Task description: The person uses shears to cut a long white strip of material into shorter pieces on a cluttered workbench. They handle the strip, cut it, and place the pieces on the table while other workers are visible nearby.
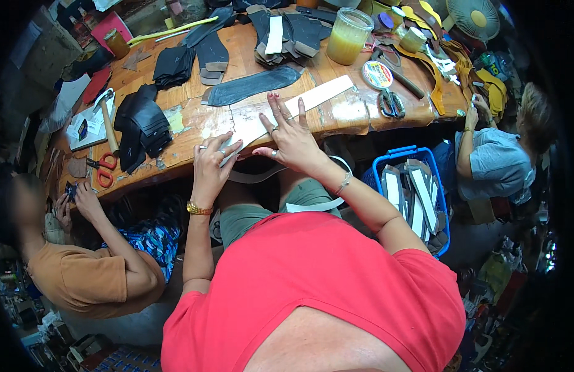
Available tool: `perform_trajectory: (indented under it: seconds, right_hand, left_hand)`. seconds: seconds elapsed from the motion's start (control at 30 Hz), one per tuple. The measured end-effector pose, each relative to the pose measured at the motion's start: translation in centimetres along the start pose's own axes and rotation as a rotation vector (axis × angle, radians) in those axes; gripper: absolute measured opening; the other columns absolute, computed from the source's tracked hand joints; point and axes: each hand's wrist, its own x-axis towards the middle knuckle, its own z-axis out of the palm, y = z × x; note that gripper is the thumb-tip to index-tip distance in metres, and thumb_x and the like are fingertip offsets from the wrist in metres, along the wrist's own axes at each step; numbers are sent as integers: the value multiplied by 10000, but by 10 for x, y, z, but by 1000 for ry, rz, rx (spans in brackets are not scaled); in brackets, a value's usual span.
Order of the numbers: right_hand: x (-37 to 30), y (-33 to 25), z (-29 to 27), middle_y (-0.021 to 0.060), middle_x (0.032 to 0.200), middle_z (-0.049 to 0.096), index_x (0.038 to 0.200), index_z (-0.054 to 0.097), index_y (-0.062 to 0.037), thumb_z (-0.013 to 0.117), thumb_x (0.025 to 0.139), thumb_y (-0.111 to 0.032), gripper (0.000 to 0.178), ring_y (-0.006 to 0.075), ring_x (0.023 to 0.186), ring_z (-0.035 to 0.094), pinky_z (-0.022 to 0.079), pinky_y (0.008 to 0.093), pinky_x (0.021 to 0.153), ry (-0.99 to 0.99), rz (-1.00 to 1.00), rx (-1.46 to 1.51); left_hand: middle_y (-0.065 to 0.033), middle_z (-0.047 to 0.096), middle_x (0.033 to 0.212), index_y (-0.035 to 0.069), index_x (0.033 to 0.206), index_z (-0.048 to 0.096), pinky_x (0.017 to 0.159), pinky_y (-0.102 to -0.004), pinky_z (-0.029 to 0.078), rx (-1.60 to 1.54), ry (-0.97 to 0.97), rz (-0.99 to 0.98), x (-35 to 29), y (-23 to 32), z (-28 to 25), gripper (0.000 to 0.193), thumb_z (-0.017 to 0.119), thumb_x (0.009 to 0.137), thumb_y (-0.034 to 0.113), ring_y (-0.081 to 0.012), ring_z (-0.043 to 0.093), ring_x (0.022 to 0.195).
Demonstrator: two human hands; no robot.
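A long white strip (327,93) lies slantwise across the wooden table's near edge. My right hand (293,141) rests flat on its middle with fingers spread. At the strip's near left end, my left hand (211,162) has its fingers bent over the edge and appears to pinch it; the thumb is mostly hidden. A pale band (312,205) loops below the table edge and across my lap. Just beyond the strip lies a dark, curved leather-like piece (253,85).
Black cut pieces (144,124), a hammer (108,124) and orange-handled scissors (105,169) lie left. A jar of yellowish liquid (350,36), a round tin (377,74) and dark scissors (391,104) stand right. A blue basket (447,239) holds several strips. Co-workers sit on both sides.
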Motion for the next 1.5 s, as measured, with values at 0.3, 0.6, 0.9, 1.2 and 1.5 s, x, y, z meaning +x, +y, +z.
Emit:
perform_trajectory:
  seconds: [0.3,0.6,0.9,1.2,1.5]
  right_hand:
    - [92,225,-90,156,1582,351,1298,667,-191,718,793,-618,664,363,1467,299,234,617,1120,502,223,-229]
    - [169,283,-110,150,1660,111,1567,306,-276,724,571,-839,1218,393,1523,79,195,563,1206,-580,456,-435]
    - [125,335,-129,156,1426,528,929,748,-117,691,818,-595,494,376,1255,541,443,449,1004,421,216,-304]
    - [18,138,-17,133,1668,128,1303,660,-282,755,808,-472,538,416,1525,98,164,697,1108,297,21,250]
    - [-22,80,3,211,1649,104,1373,607,-192,582,899,-612,635,432,1511,124,116,733,1110,111,266,-31]
  left_hand:
    - [-111,656,1193,132,1103,760,945,-404,426,-170,6,23,20,-5,15,297,725,808,119,-300,598,1122]
    - [-119,660,1142,115,1072,766,948,-415,446,-199,-10,58,46,-9,35,241,722,837,150,-311,602,1098]
    - [-126,680,1129,110,1059,771,935,-418,472,-296,27,140,54,-9,46,242,732,823,151,-316,627,1077]
    - [-128,699,1143,86,1030,772,951,-394,472,-374,-15,105,56,-17,43,230,757,812,159,-298,636,1093]
    - [-125,698,1160,83,1018,768,973,-391,461,-411,-28,67,55,-15,39,220,764,808,150,-288,634,1112]
